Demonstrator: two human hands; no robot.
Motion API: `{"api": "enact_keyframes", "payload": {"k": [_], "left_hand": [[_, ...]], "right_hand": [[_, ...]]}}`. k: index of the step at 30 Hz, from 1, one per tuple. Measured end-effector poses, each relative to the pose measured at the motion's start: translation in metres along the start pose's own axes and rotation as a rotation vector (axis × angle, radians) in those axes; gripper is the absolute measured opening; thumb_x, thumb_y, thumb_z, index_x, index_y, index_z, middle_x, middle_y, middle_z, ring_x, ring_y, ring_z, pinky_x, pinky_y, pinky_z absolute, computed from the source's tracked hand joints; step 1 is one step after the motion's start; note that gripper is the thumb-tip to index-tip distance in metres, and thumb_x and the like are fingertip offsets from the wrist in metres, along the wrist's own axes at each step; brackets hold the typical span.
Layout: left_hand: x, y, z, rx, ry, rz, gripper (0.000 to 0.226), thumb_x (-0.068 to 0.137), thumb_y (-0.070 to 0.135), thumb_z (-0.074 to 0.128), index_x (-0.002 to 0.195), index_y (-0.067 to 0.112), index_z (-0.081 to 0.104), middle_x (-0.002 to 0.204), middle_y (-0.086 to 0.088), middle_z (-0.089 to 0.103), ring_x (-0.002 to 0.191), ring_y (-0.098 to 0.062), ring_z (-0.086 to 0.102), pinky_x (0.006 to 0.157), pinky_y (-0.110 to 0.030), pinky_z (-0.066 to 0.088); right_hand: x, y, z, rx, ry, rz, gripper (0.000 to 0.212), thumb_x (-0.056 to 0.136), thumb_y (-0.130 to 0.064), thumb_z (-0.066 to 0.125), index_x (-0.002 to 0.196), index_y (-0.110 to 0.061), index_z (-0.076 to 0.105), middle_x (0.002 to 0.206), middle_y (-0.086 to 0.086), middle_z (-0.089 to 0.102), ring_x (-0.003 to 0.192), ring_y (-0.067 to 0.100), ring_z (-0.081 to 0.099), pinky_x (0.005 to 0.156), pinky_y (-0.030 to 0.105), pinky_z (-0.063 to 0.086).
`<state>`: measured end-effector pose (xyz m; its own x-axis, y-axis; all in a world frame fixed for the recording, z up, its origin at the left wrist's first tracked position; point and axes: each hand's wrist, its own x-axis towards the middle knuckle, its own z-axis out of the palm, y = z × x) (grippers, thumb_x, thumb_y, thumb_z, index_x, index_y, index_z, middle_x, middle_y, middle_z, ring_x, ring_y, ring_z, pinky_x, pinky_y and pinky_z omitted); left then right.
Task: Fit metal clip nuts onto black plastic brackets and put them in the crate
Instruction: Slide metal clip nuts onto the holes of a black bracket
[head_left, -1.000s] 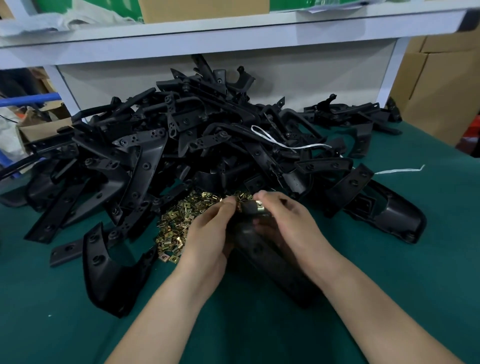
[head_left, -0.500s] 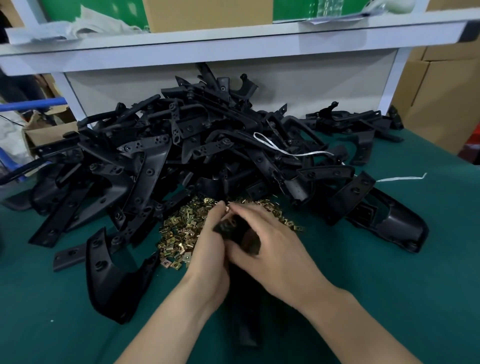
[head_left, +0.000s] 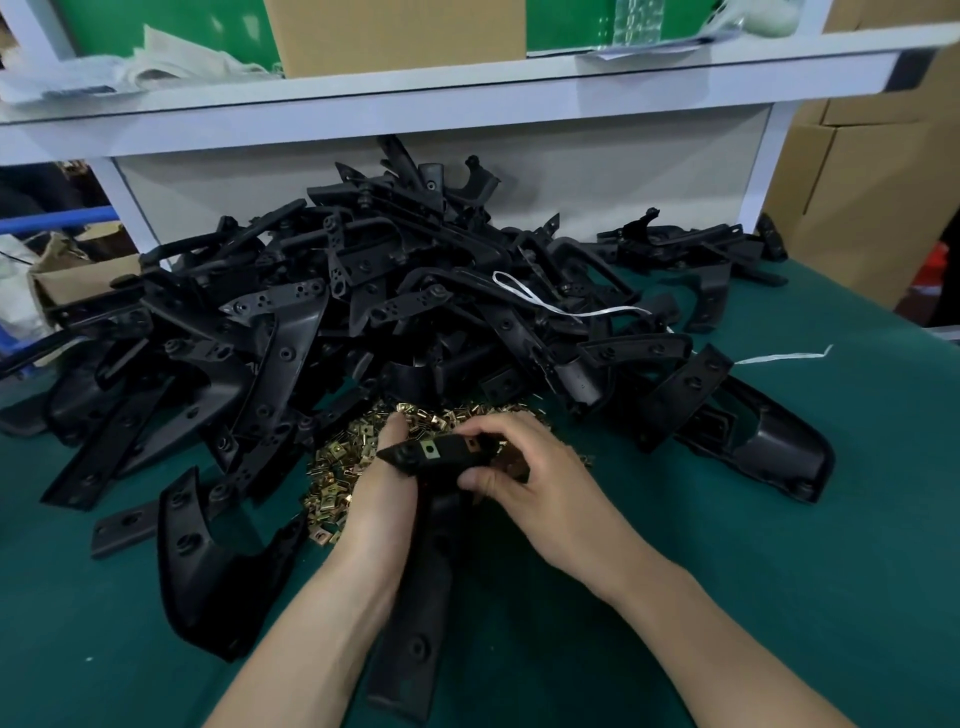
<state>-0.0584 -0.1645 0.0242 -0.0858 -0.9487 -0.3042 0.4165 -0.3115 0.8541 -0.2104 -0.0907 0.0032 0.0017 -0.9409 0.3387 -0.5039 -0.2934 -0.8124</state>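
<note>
Two bare hands are holding a long black bracket between them above a green table. The left hand is curling round the bracket's upper end from the left. The right hand is gripping that same end, fingers bent over the top and thumb pressing its near side, with a brass clip sitting on the bracket between both hands. Just beyond the fingertips a heap of loose clips is lying, and behind it a big pile of brackets is spreading past both hands.

Black brackets, brass-gold clip nuts, dark green table cover, white string.
</note>
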Motion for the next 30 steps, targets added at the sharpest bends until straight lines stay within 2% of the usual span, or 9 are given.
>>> {"api": "enact_keyframes", "payload": {"k": [2,3,7,10,13,15,23,27,30], "left_hand": [[-0.016,0.002,0.006,0.090,-0.087,0.089,0.057,0.109,0.039,0.023,0.099,0.007,0.070,0.073,-0.004,0.077,0.086,-0.021,0.069,0.056,-0.016,0.053],[-0.015,0.001,0.002,0.093,-0.108,0.108,0.064,0.107,0.046,0.022,0.088,0.013,0.074,0.072,0.002,0.076,0.079,-0.017,0.073,0.056,-0.017,0.054],[-0.038,0.008,-0.007,0.161,-0.372,0.081,0.072,0.084,0.076,0.035,0.111,0.020,0.070,0.106,-0.016,0.075,0.096,-0.031,0.073,0.073,-0.041,0.060],[-0.050,0.007,-0.005,0.423,-0.425,0.262,0.049,0.087,0.067,0.046,0.110,0.033,0.072,0.107,-0.005,0.075,0.101,-0.021,0.072,0.087,-0.038,0.056],[-0.066,0.003,-0.003,0.654,-0.394,0.552,0.016,0.099,0.033,0.058,0.110,0.029,0.068,0.096,0.009,0.075,0.090,-0.006,0.070,0.074,-0.012,0.050],[-0.076,0.002,0.003,0.685,-0.329,0.649,0.016,0.099,0.016,0.057,0.108,0.026,0.067,0.090,0.013,0.073,0.083,-0.001,0.068,0.069,-0.007,0.047],[-0.137,-0.005,0.061,0.723,-0.518,0.666,0.010,0.099,0.025,0.058,0.103,0.031,0.065,0.071,0.002,0.068,0.063,-0.008,0.059,0.056,-0.025,0.046],[-0.183,-0.024,0.113,0.698,-0.658,0.697,0.013,0.096,0.020,0.061,0.103,0.030,0.068,0.079,0.023,0.068,0.070,0.007,0.059,0.065,-0.007,0.042],[-0.224,-0.055,0.153,0.576,-0.780,0.496,0.015,0.095,0.016,0.065,0.101,0.028,0.071,0.086,0.015,0.073,0.075,0.001,0.063,0.070,-0.009,0.048]], "right_hand": [[0.002,0.002,-0.001,0.032,0.024,0.033,0.034,0.091,-0.039,0.072,0.118,-0.052,0.056,0.122,-0.028,0.058,0.117,-0.006,0.053,0.088,0.006,0.038],[0.002,0.002,-0.002,0.053,0.029,0.053,0.033,0.091,-0.039,0.072,0.118,-0.051,0.057,0.122,-0.027,0.060,0.116,-0.006,0.054,0.087,0.008,0.039],[-0.001,0.002,-0.007,0.122,0.038,0.080,0.030,0.093,-0.036,0.070,0.118,-0.047,0.059,0.121,-0.024,0.063,0.114,-0.003,0.058,0.091,0.018,0.043],[-0.006,-0.002,-0.010,0.137,0.069,0.073,0.030,0.097,-0.039,0.066,0.124,-0.048,0.060,0.121,-0.021,0.061,0.115,-0.001,0.057,0.098,0.024,0.046],[-0.015,-0.011,-0.014,0.160,0.101,0.079,0.030,0.097,-0.034,0.066,0.123,-0.048,0.060,0.120,-0.020,0.059,0.115,0.000,0.058,0.101,0.029,0.047],[-0.022,-0.021,-0.019,0.211,0.111,0.070,0.029,0.098,-0.028,0.066,0.121,-0.044,0.061,0.120,-0.016,0.064,0.115,0.002,0.059,0.101,0.030,0.047],[-0.095,-0.058,-0.085,0.171,0.335,0.055,0.027,0.096,-0.018,0.068,0.109,-0.041,0.061,0.097,-0.011,0.066,0.082,0.004,0.055,0.078,0.016,0.043],[-0.151,-0.076,-0.141,0.141,0.434,0.079,0.028,0.097,-0.007,0.065,0.107,-0.032,0.058,0.094,0.001,0.062,0.079,0.009,0.049,0.078,0.031,0.043],[-0.208,-0.083,-0.186,0.161,0.485,0.191,0.026,0.099,-0.006,0.060,0.109,-0.030,0.059,0.091,0.003,0.055,0.080,0.009,0.047,0.082,0.030,0.043]]}}
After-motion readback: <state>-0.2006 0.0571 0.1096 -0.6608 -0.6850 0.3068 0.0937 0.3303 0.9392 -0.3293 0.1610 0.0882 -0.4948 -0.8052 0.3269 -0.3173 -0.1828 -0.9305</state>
